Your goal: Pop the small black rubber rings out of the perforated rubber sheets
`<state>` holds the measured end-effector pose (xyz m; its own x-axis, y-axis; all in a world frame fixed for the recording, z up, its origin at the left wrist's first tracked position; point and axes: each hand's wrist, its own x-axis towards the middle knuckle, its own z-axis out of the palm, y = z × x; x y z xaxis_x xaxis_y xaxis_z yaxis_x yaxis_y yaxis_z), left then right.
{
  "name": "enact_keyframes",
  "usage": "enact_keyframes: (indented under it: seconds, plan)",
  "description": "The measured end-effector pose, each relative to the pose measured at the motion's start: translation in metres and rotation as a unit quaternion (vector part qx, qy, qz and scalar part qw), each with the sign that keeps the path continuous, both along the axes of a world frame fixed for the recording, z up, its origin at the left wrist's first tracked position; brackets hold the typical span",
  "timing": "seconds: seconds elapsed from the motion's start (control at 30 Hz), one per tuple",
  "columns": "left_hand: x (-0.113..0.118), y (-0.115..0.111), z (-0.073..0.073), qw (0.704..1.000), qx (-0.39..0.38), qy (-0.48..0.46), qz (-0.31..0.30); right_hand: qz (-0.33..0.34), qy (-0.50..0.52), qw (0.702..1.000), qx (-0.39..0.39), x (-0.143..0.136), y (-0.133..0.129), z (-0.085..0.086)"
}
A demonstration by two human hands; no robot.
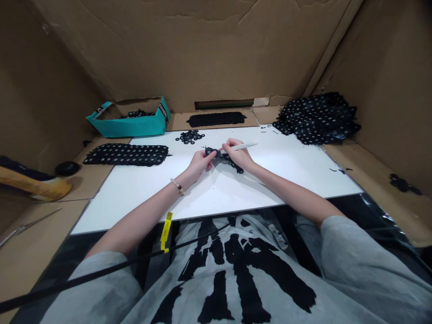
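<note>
Over white board (151, 189): spotted black strip (225, 157) pinched by left hand (197, 164) | white pen-shaped tool (245, 146) clamped by right hand's (238, 155) fingers | risk: strip could be torn by tool slip

The person's 2 bare forearms (143, 211) slant forward and inward. The left hand (198, 164) pinches with its thumb on top; the right hand (239, 156), just beside it, curls in a pen grip.

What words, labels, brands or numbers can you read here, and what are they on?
"SHIO", perhaps with another letter: on the teal box, right end.
Marks at its left corner: too small to read.
Print on the yellow tag: too blurred to read.
</note>
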<state>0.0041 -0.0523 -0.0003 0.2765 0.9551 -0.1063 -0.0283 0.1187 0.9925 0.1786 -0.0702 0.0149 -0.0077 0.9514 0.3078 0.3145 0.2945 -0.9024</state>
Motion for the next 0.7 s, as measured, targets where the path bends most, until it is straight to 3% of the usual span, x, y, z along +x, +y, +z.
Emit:
enact_keyframes:
  seconds: [0.33, 0.7]
  plan:
    - [0.0025, -0.0013, -0.0001, 1.0, 0.002, 0.005, 0.012, -0.006, 0.011, 1.0, -0.014, 0.0004, 0.0028, -0.0045]
    - [0.0012, -0.0011, -0.0027, 1.0, 0.015, 0.012, -0.013, -0.038, -0.157, 0.987, 0.008, -0.0048, -0.0042, -0.0047]
